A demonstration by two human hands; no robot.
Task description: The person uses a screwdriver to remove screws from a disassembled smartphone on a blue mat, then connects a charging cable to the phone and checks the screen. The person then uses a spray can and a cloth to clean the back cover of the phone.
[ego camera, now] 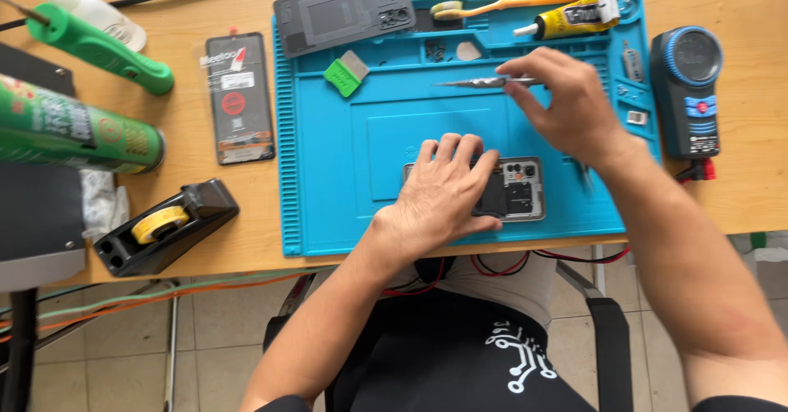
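Count on the desk (739,207) – one blue silicone repair mat (328,207), two hands: left hand (439,194), right hand (566,104). One opened phone (517,189) near the mat's front edge, one dark back cover (341,11) at its far left corner, one boxed phone (239,98) just off its left edge. One pair of tweezers (480,82), one green scraper (345,74), one glue tube (570,20), one toothbrush (501,4). Off-mat – one tape dispenser (168,223), one green spray can (74,133), one green-handled tool (98,47), one squeeze bottle (86,6), one blue-dial meter (689,88).
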